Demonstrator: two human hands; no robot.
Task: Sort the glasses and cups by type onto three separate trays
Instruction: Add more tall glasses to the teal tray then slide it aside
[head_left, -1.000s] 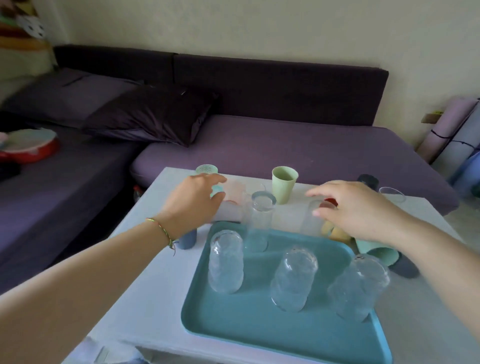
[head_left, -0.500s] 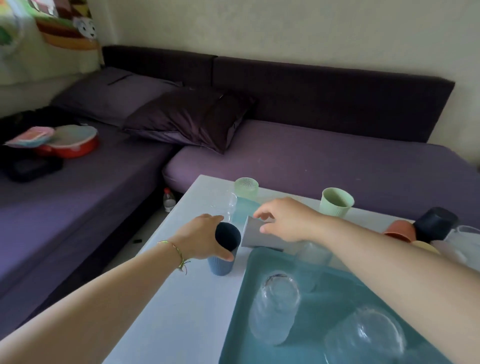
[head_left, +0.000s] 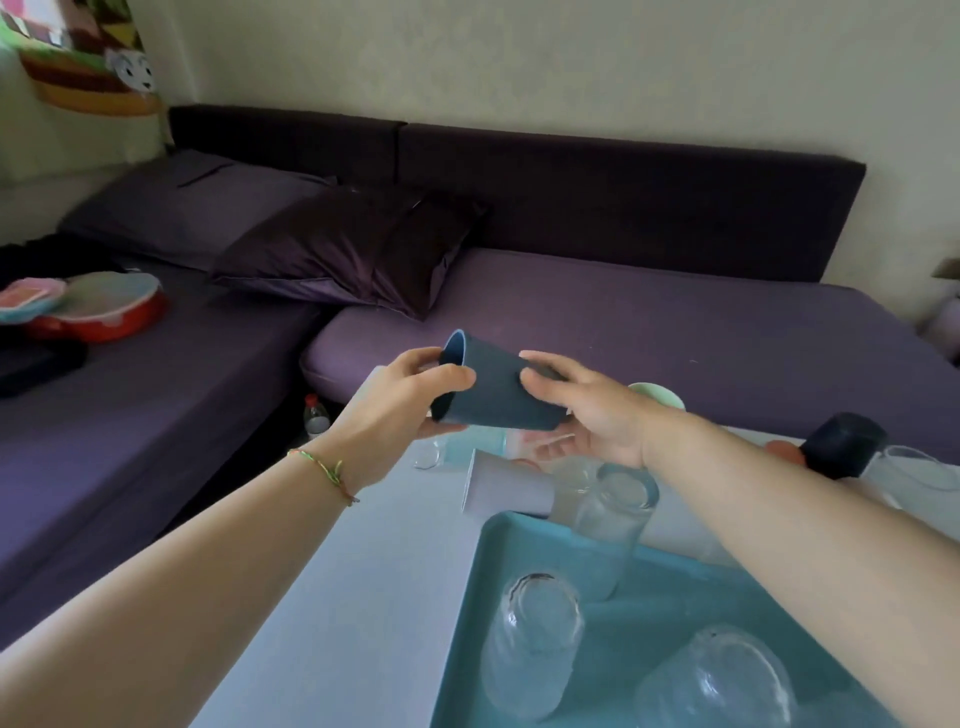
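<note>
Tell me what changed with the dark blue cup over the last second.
The left hand lifted the dark blue cup off the table and tipped it sideways; the right hand left the white cup and took the blue cup's base. The upturned glasses stay on the teal tray.

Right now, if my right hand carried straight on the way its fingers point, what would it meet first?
The dark blue tapered plastic cup: your right hand pinches its base. Past the cup, probably your left hand, which grips the rim end.

Left hand grips tilted blue cup; right hand seemingly holds its base.
</note>
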